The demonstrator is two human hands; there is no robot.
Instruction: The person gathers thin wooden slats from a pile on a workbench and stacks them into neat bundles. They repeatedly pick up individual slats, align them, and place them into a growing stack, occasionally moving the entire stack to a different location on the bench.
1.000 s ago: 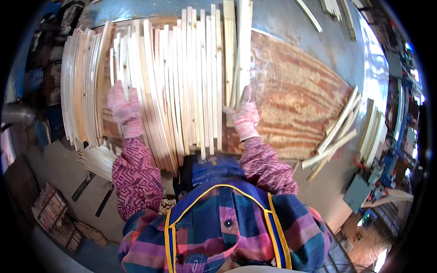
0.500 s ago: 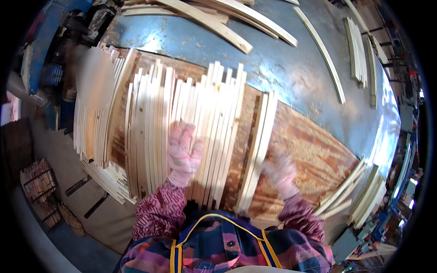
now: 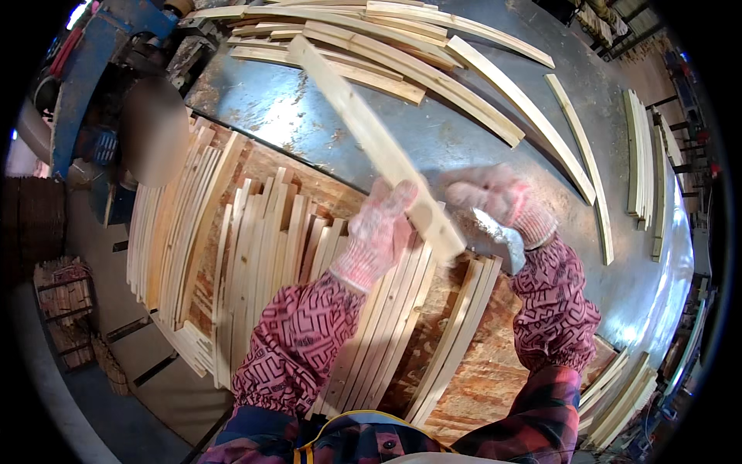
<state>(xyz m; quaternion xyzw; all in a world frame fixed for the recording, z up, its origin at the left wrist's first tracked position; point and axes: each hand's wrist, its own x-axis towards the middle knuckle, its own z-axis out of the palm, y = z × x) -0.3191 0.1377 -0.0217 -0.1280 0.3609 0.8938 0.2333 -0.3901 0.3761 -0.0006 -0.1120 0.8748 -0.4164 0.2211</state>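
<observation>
My left hand [image 3: 379, 232], in a pale pink work glove, is closed on the lower part of a flat wooden board [image 3: 363, 124]. The board slants from the metal table's far side down toward my right hand. Just right of its near end is my right hand [image 3: 498, 203], gloved too, with fingers smeared by motion. Below the left hand lies a row of upright-laid wooden strips [image 3: 267, 247], partly covered by my forearm. Two more strips [image 3: 456, 340] lie side by side to their right on a plywood sheet [image 3: 487, 371].
Several loose boards [image 3: 417, 66] lie across the far side of the blue-grey metal table [image 3: 263, 104]. Another stack of strips [image 3: 174, 216] stands left, beside dark machinery [image 3: 147, 39]. More strips [image 3: 640, 158] rest at the right; bundled wood [image 3: 66, 301] sits lower left.
Both hands have moved up and away from my body. The left hand, earlier over the row of strips, now holds a board. The right hand has left the plywood beside the two strips.
</observation>
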